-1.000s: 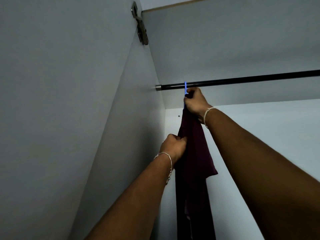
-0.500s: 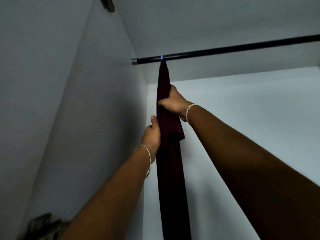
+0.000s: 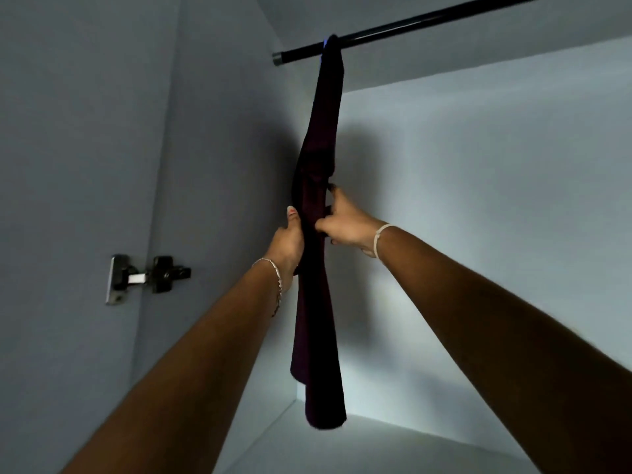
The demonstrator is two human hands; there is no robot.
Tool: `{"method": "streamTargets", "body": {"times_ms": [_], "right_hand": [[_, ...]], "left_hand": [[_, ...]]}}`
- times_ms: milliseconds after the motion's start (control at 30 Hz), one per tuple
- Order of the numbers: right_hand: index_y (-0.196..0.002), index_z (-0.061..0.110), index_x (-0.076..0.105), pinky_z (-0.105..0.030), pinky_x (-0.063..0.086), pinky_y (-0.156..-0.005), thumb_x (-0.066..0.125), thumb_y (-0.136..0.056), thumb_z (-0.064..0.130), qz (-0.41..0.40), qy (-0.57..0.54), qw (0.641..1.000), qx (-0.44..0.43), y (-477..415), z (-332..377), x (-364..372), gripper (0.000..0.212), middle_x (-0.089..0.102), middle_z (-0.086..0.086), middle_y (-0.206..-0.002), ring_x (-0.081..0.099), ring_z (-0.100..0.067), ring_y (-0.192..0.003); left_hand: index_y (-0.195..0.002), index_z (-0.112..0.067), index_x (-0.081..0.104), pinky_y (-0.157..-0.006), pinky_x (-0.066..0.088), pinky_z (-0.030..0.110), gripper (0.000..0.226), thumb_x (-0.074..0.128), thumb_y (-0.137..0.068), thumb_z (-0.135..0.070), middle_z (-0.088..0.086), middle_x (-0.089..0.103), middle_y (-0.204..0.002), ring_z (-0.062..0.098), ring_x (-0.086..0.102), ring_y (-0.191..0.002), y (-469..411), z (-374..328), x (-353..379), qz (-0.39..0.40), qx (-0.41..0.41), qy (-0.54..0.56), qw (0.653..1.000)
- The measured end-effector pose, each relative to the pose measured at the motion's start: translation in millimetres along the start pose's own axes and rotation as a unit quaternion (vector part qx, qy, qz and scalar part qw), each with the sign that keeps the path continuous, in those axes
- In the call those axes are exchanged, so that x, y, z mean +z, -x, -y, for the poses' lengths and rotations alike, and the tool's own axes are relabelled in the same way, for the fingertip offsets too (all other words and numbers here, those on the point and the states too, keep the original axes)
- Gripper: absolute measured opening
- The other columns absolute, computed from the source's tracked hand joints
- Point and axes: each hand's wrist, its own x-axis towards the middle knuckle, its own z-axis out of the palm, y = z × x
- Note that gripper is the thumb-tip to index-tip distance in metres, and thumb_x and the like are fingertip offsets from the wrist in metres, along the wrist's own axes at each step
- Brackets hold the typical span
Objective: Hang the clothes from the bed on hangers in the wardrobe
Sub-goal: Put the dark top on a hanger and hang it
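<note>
At the far left we see the inside of the wardrobe door (image 3: 68, 131), with a metal hinge (image 3: 147, 277) joining it to the side wall (image 3: 222, 131). A bare forearm rises from the near left and wears a thin chain bracelet (image 3: 273, 278) at the wrist. The left grip (image 3: 289, 239) is clamped on the left edge of the garment (image 3: 319, 165): its thumb lies straight up along the cloth, while its fingers are out of sight behind the fabric. The garment is a dark maroon piece, bunched into a narrow strip, and it hangs from the rail close to the side wall. Its lower end dangles free above the wardrobe floor. Just to the right, the right grip (image 3: 342, 222) pinches the garment's right edge at about the same height, with its fingertips curled into the cloth. A pale cord (image 3: 379, 237) circles that wrist. At the garment's top a bit of blue hanger (image 3: 324, 46) shows where it meets the black rail (image 3: 427, 21), which runs up to the right. The pale back wall (image 3: 478, 200) lies beyond.
</note>
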Motion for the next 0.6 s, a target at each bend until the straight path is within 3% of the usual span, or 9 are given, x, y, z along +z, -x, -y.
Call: {"method": "streamTargets", "body": {"times_ms": [133,233,367,433,467,533,600], "right_hand": [[-0.151,0.021,0.016,-0.024,0.045,-0.072,0.059,-0.086,0.006,0.038,-0.004,0.999,0.036,32.4,-6.4,14.9,0.079,0.055,-0.010,-0.125,0.058,-0.022,-0.105],[-0.153,0.025,0.008,-0.027,0.047,-0.077,0.060,-0.087,0.007,0.046,-0.012,0.997,0.057,55.7,-10.2,20.8,0.086,0.052,-0.009,-0.134,0.059,-0.025,-0.113],[-0.153,0.023,0.006,-0.019,0.048,-0.064,0.058,-0.092,0.005,0.061,-0.027,0.994,0.082,98.4,-7.9,23.0,0.083,0.053,-0.009,-0.127,0.064,-0.028,-0.106],[-0.153,0.023,0.005,-0.017,0.046,-0.060,0.058,-0.093,0.005,0.068,-0.033,0.993,0.095,120.2,-5.6,25.5,0.083,0.050,-0.012,-0.134,0.062,-0.029,-0.111],[-0.153,0.022,0.005,-0.018,0.049,-0.064,0.058,-0.093,0.005,0.071,-0.034,0.991,0.105,131.9,-4.2,28.4,0.082,0.048,-0.013,-0.136,0.059,-0.030,-0.114],[-0.153,0.019,0.008,-0.030,0.054,-0.085,0.059,-0.093,0.006,0.064,-0.031,0.989,0.127,157.3,-4.0,37.0,0.081,0.047,-0.015,-0.138,0.056,-0.030,-0.119],[-0.153,0.017,0.013,-0.035,0.047,-0.101,0.062,-0.092,0.009,0.054,-0.004,0.987,0.148,183.8,-4.0,47.0,0.079,0.048,-0.014,-0.137,0.055,-0.029,-0.120]], "left_hand": [[-0.134,-0.006,0.051,-0.103,0.045,0.040,0.073,0.019,-0.097,-0.061,0.014,0.059,-0.127,0.027,0.058,-0.114,41.7,1.2,-8.8,0.006,-0.013,-0.022,1.000],[-0.122,-0.007,0.058,-0.092,0.048,0.034,0.067,0.020,-0.099,-0.057,0.010,0.062,-0.113,0.021,0.059,-0.097,69.4,0.8,-18.0,0.020,-0.010,-0.024,0.999],[-0.093,-0.017,0.060,-0.080,0.047,0.034,0.053,0.023,-0.100,-0.056,0.001,0.064,-0.092,0.020,0.061,-0.091,101.2,2.5,-35.7,0.024,-0.026,-0.045,0.998],[-0.096,-0.019,0.058,-0.077,0.045,0.033,0.043,0.029,-0.101,-0.051,0.000,0.064,-0.091,0.018,0.060,-0.088,116.2,6.1,-43.4,0.041,-0.032,-0.057,0.997],[-0.101,-0.018,0.057,-0.078,0.045,0.033,0.038,0.033,-0.101,-0.049,0.001,0.065,-0.096,0.018,0.059,-0.090,123.2,9.0,-47.6,0.053,-0.038,-0.063,0.996],[-0.107,-0.018,0.054,-0.086,0.045,0.036,0.030,0.039,-0.101,-0.043,0.002,0.065,-0.104,0.018,0.058,-0.094,138.3,19.8,-55.9,0.080,-0.050,-0.073,0.993],[-0.113,-0.015,0.054,-0.091,0.046,0.039,0.028,0.044,-0.100,-0.038,0.003,0.065,-0.108,0.018,0.058,-0.096,154.6,31.7,-63.3,0.100,-0.050,-0.074,0.991]]}}
